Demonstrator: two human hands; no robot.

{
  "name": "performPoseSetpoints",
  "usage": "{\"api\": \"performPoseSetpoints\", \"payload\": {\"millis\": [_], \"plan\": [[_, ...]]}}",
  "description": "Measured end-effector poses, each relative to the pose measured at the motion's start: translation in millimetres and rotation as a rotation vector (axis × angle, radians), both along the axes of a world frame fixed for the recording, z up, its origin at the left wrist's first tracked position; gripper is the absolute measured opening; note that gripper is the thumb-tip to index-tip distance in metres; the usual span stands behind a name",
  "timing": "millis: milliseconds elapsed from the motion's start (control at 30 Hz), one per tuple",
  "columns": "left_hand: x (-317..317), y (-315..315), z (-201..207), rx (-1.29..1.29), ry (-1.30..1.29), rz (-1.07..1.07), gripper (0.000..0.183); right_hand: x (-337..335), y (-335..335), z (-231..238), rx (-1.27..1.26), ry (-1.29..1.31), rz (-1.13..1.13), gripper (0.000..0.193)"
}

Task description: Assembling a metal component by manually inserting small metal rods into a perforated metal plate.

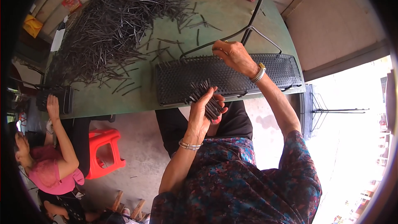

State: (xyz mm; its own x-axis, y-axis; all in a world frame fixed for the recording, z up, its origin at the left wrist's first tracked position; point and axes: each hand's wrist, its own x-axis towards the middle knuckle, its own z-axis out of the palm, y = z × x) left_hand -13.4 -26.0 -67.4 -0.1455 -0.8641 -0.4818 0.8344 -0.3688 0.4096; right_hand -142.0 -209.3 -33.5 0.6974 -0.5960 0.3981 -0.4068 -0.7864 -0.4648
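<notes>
My left hand (200,115) is closed around a bundle of thin black strips (214,108), held over the near edge of a long black mesh panel (257,74). The strips fan out past the fingers. At the panel's far edge, my right hand (236,57) is pinched, its wrist bent over the mesh. Whatever lies between those fingertips is too small or hidden to make out. Short strip ends stick up along the far edge, left of my right hand. A forked dark metal rod (250,27) meets the panel's far side.
A large heap of loose black strips (112,29) covers the left of the green table (224,12). At the far left a co-worker's hand (52,107) rests on another black piece (66,99). A red stool (103,153) stands on the floor. More mesh (307,112) is at right.
</notes>
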Motion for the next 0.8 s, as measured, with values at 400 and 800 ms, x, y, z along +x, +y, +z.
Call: {"api": "performPoseSetpoints", "payload": {"millis": [400,800], "plan": [[-5,-1,-5,-0.024,-0.001,0.039,0.024,0,11,-8,-0.037,-0.114,-0.056,0.012],[-3,2,-6,-0.019,0.048,0.044,0.023,-1,15,-14,0.037,-0.202,-0.145,0.011]]}}
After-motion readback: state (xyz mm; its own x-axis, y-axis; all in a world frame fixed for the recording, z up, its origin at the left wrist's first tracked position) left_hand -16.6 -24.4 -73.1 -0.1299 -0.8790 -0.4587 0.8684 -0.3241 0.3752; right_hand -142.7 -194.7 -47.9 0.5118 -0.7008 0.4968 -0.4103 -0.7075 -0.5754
